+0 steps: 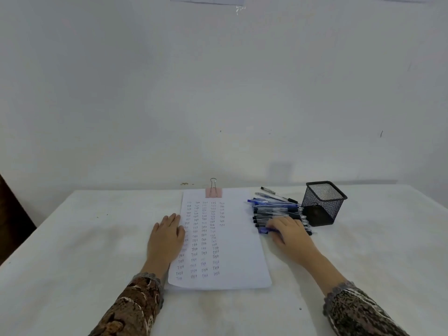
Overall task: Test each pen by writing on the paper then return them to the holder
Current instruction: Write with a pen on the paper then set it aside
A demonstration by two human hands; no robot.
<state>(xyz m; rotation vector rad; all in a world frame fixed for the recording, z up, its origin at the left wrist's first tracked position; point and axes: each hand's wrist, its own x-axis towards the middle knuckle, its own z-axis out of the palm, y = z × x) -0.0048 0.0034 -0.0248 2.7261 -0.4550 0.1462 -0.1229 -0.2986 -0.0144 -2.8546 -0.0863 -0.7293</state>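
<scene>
Blue pen [266, 230] in right hand [289, 232] points leftward.

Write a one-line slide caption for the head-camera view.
The left hand rests at the paper edge while the right hand pinches a blue pen from the pile beside the mesh holder.

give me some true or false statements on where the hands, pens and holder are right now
The left hand rests flat on the paper's left edge. True.
The black mesh pen holder is full of pens. False: it looks empty; the pens lie piled beside it.
A pink binder clip grips the paper's top edge. True.
The right hand is writing on the paper. False: it holds a blue pen at the pile, off the paper.
</scene>
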